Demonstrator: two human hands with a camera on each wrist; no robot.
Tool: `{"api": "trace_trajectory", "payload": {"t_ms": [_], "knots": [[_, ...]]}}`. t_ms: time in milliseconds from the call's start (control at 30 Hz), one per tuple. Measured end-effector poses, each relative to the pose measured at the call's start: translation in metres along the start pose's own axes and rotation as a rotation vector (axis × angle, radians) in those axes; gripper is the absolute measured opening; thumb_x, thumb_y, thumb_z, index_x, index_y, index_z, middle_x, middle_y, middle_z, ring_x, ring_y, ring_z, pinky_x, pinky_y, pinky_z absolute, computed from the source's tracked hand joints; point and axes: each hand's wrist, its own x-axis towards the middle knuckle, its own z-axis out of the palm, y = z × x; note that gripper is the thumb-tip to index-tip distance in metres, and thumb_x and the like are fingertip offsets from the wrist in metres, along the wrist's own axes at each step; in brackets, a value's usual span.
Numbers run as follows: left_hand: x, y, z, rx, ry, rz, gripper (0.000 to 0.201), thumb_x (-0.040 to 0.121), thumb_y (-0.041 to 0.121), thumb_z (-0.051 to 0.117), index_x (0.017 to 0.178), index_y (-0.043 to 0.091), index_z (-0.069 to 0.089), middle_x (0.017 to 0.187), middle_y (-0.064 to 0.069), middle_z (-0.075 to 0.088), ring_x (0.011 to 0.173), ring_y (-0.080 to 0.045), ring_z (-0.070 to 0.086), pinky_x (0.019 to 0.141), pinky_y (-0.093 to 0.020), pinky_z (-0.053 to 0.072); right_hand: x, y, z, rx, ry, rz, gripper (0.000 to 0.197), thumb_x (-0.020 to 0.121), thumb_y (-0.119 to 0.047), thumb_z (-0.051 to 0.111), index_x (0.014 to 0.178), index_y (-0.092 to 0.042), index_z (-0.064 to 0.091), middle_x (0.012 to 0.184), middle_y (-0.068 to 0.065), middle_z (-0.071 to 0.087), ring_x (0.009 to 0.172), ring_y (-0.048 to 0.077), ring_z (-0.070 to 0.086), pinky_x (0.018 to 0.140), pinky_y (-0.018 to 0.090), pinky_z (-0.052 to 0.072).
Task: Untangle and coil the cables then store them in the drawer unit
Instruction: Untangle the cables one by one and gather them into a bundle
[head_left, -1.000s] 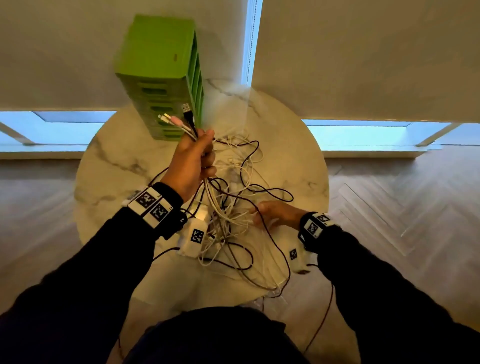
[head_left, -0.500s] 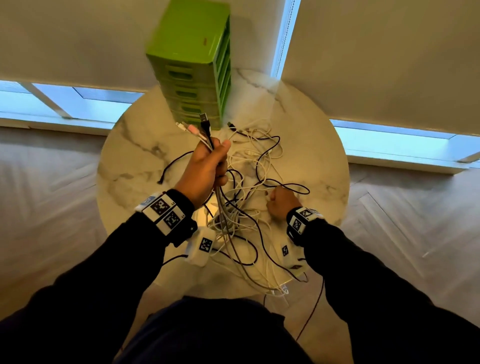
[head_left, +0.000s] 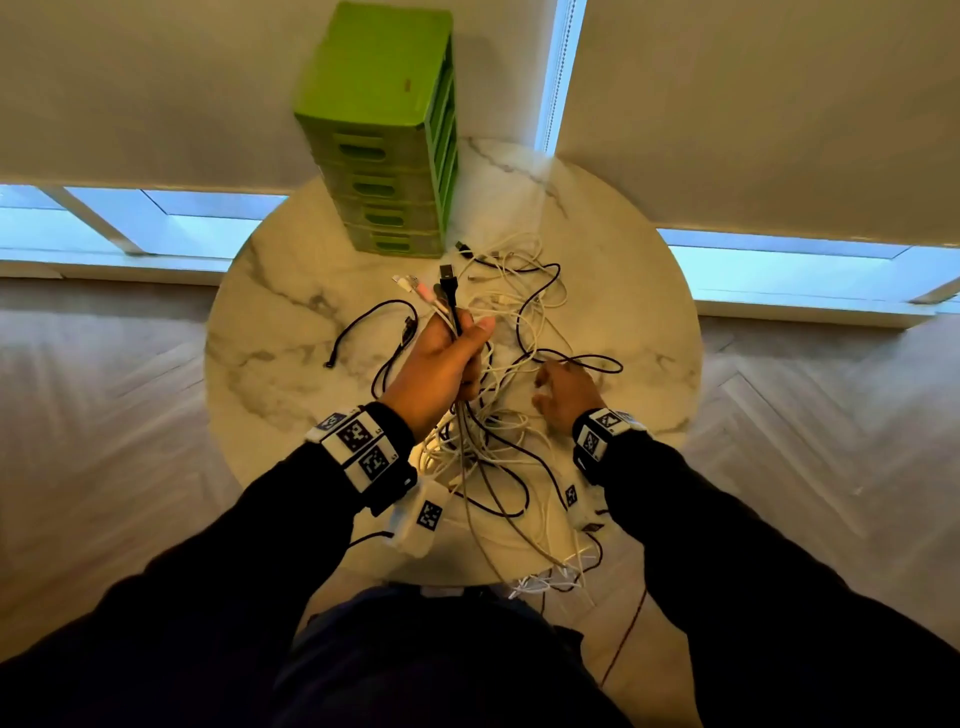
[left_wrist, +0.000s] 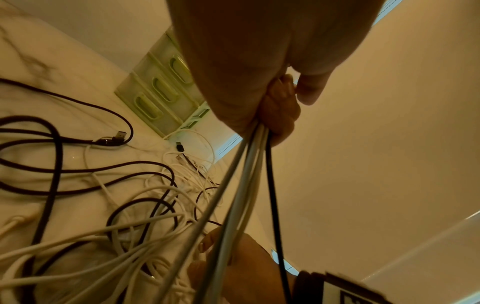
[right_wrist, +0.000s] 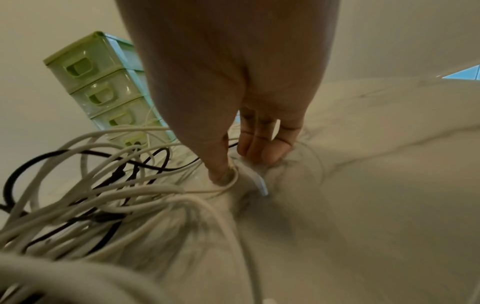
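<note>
My left hand (head_left: 447, 358) is raised over the round marble table (head_left: 291, 332) and grips a bundle of white, grey and black cables (left_wrist: 246, 174). Their plug ends (head_left: 448, 283) stick up above the fist. The strands run down into a tangle of white and black cables (head_left: 498, 431) on the table. My right hand (head_left: 563, 387) lies at the tangle's right side with its fingers spread. Its fingertips (right_wrist: 270, 154) touch the tabletop, and the thumb sits in a white cable loop (right_wrist: 231, 183). The green drawer unit (head_left: 384, 130) stands at the table's far edge with its drawers closed.
A loose black cable (head_left: 374, 322) lies left of my left hand. Some cable ends (head_left: 550, 577) hang over the table's near edge. Roller blinds and low windows are behind the table, with wood floor around it.
My right hand has lifted off the middle of the tangle and now sits at its right side with fingers spread. The left hand keeps its grip on the bundle.
</note>
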Motion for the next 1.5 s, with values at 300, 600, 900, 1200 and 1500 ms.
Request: {"api": "trace_trajectory", "payload": {"t_ms": [300, 600, 900, 1200, 1500], "knots": [[0.008, -0.009, -0.023, 0.034, 0.023, -0.013, 0.019, 0.103, 0.027, 0.054, 0.086, 0.028, 0.046, 0.064, 0.006, 0.026, 0.052, -0.010, 0.027, 0.051, -0.024, 0.033, -0.030, -0.038, -0.094, 0.689, 0.367, -0.133, 0.018, 0.096, -0.027, 0.066, 0.113, -0.029, 0.067, 0.081, 0.001, 0.060, 0.063, 0.023, 0.071, 0.058, 0.036, 0.060], [0.005, 0.025, -0.005, -0.096, -0.080, 0.035, 0.014, 0.104, 0.034, 0.053, 0.098, 0.021, 0.051, 0.065, 0.006, 0.025, 0.051, -0.009, 0.022, 0.049, -0.024, 0.024, -0.080, -0.112, -0.139, 0.573, 0.265, -0.477, 0.035, 0.085, -0.020, 0.080, 0.118, -0.019, 0.070, 0.070, -0.004, 0.058, 0.069, 0.029, 0.065, 0.066, 0.034, 0.056], [-0.003, 0.026, -0.038, -0.055, -0.126, 0.024, 0.018, 0.104, 0.025, 0.051, 0.088, 0.020, 0.046, 0.062, 0.003, 0.032, 0.048, -0.009, 0.027, 0.045, -0.023, 0.028, -0.100, -0.138, -0.082, 0.737, 0.140, -0.387, 0.024, 0.094, -0.022, 0.069, 0.103, -0.011, 0.050, 0.080, 0.002, 0.072, 0.078, 0.017, 0.068, 0.074, 0.023, 0.051], [0.002, 0.041, -0.071, -0.092, -0.006, 0.113, 0.019, 0.104, 0.035, 0.051, 0.090, 0.027, 0.042, 0.066, 0.010, 0.029, 0.056, -0.008, 0.024, 0.053, -0.024, 0.022, -0.115, -0.162, -0.054, 0.742, 0.174, -0.377, 0.026, 0.108, -0.030, 0.042, 0.104, -0.012, 0.061, 0.070, 0.003, 0.053, 0.070, 0.023, 0.059, 0.077, 0.052, 0.052], [-0.024, 0.030, -0.060, -0.016, -0.182, 0.100, 0.031, 0.092, 0.057, 0.052, 0.113, 0.035, 0.045, 0.069, 0.016, 0.037, 0.058, -0.006, 0.027, 0.057, -0.025, 0.022, -0.102, -0.185, -0.087, 0.232, 0.334, -0.597, 0.017, 0.103, -0.024, 0.053, 0.106, -0.017, 0.069, 0.089, -0.004, 0.068, 0.077, 0.007, 0.058, 0.071, 0.025, 0.047]]}}
